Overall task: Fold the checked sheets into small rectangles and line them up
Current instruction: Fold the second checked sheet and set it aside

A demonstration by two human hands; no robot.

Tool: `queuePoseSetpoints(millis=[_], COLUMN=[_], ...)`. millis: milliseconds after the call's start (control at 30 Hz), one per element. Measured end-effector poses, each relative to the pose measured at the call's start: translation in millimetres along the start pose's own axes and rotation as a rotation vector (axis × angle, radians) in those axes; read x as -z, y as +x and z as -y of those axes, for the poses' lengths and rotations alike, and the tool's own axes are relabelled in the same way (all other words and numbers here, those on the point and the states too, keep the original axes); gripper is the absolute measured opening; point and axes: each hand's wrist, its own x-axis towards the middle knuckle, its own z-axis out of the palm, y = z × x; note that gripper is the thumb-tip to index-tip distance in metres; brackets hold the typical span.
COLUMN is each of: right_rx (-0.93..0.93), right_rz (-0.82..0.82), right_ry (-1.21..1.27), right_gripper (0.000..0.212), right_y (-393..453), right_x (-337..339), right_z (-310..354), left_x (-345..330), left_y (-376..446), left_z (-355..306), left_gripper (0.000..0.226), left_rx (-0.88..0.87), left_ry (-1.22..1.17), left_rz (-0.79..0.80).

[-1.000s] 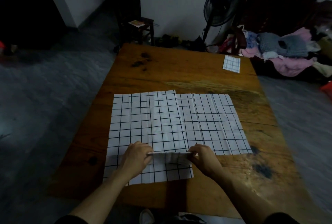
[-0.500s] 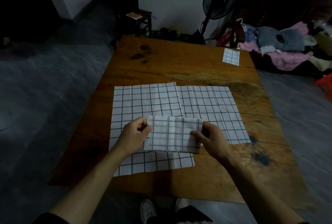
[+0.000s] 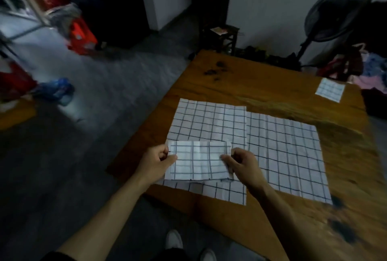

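Lifted since a second ago, the folded sheet [image 3: 200, 160] is pinched by left hand [image 3: 156, 163] and right hand [image 3: 244, 165] above flat sheets [image 3: 209, 122] near the desk's [image 3: 261, 84] front-left corner.

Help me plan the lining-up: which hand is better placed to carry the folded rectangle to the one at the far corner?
Right hand, probably: it pinches the folded rectangle on the side toward the far rectangle.

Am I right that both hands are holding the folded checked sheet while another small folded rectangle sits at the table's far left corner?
Not quite: the small folded rectangle sits at the wooden table's far right corner, as the head view shows. Both the left hand and right hand do hold the folded checked sheet.
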Motion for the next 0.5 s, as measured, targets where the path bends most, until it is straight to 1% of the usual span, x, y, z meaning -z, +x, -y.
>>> queuePoseSetpoints(millis=[67,133,233,333,433,500], right_rx=[0.007,0.005,0.023,0.052,0.069,0.109], right_rz=[0.023,0.099,0.218,0.282,0.296,0.338], right_ry=[0.005,-0.015,-0.067,-0.114,-0.135,-0.219], right_gripper=[0.027,0.023,0.019,0.017,0.021,0.026], right_y=[7,13,19,29,46,61], right_x=[-19,-35,-60,-93,-136,-169], right_z=[5,14,26,46,74,100], left_x=[16,34,64,100,148,188], left_y=[-7,-10,-11,-9,-7,-7], left_z=[9,15,25,38,61,78], left_gripper=[0.005,0.003,0.009,0.007,0.01,0.013], left_rx=[0.012,0.028,0.01,-0.023,-0.079,-0.095], left_ry=[-0.011,-0.035,-0.032,-0.058,-0.069,-0.064], left_rz=[-0.046,-0.085,-0.151,-0.156,-0.138,-0.119])
